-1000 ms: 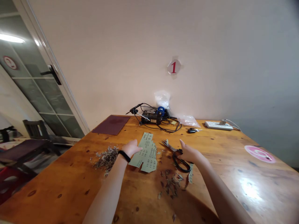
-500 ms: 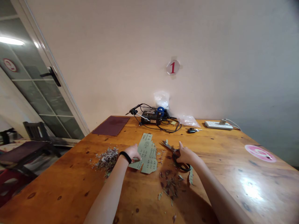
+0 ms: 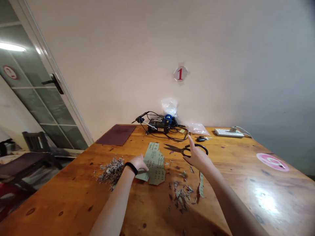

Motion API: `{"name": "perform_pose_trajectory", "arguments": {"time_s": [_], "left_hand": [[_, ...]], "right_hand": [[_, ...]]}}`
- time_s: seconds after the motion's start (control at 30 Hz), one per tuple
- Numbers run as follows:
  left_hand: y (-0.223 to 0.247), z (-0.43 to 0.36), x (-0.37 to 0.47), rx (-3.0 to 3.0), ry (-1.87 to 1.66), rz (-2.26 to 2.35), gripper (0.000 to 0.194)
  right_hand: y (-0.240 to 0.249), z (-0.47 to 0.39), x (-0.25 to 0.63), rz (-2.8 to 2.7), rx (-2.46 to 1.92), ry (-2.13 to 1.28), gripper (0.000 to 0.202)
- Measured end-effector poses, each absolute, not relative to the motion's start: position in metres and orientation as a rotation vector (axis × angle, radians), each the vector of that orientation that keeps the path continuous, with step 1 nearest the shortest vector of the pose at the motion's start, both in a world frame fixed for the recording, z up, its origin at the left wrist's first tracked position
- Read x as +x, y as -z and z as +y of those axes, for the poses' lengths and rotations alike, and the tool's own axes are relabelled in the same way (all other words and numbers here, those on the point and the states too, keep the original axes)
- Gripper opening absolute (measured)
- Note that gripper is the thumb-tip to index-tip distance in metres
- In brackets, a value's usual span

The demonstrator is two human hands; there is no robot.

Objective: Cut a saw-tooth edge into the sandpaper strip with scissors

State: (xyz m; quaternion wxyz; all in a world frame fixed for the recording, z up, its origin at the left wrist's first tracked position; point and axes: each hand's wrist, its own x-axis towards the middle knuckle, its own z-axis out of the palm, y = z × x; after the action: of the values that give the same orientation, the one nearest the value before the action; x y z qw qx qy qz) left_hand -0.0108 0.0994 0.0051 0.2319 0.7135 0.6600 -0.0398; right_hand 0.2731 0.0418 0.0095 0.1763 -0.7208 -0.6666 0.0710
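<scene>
My left hand [image 3: 139, 162], with a black band at the wrist, grips the left edge of a pale green printed paper sheet [image 3: 157, 170] with jagged cut edges; the fingertips are partly hidden. Black-handled scissors [image 3: 180, 149] are in my right hand [image 3: 198, 156], its index finger pointing forward. Their slightly parted blades point left, above the table just right of the sheet's upper part. Small dried plant clippings [image 3: 182, 195] are scattered below the scissors, and a narrow green paper strip [image 3: 201, 185] lies beside my right forearm. Left of my left hand rests a bunch of dried flowers [image 3: 112, 172].
At the back of the wooden table [image 3: 64, 196] stand a soldering iron set [image 3: 158, 126] with cables, a clear plastic bag [image 3: 198, 128], keys [image 3: 202, 139] and a white power strip [image 3: 228, 132]. A dark red mat [image 3: 116, 134] lies back left, a pink round sticker [image 3: 272, 162] at right.
My right hand has lifted the scissors up and away from the clippings, and the blades now point more squarely left. My left hand stays at the sheet with little movement.
</scene>
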Motion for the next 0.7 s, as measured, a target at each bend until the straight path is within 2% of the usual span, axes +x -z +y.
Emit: {"name": "perform_pose_trajectory", "arguments": {"time_s": [0.13, 0.3, 0.53, 0.63, 0.7], "left_hand": [[-0.006, 0.101, -0.008, 1.923, 0.227, 1.825, 0.038], [-0.01, 0.102, -0.007, 1.925, 0.176, 1.795, 0.039], [-0.036, 0.096, -0.006, 2.009, -0.219, 1.495, 0.041], [-0.053, 0.087, 0.003, 2.03, -0.376, 1.347, 0.049], [-0.063, 0.077, 0.014, 2.021, -0.449, 1.302, 0.038]], "right_hand": [[-0.021, 0.034, 0.271, -1.867, -1.912, -0.288, 0.109], [-0.029, 0.03, 0.269, -1.794, -1.726, -0.497, 0.113], [-0.035, 0.027, 0.272, -1.55, -1.441, -0.898, 0.092], [-0.033, 0.026, 0.267, -1.438, -1.364, -0.909, 0.097], [-0.032, 0.025, 0.258, -1.378, -1.31, -0.867, 0.102]]}}
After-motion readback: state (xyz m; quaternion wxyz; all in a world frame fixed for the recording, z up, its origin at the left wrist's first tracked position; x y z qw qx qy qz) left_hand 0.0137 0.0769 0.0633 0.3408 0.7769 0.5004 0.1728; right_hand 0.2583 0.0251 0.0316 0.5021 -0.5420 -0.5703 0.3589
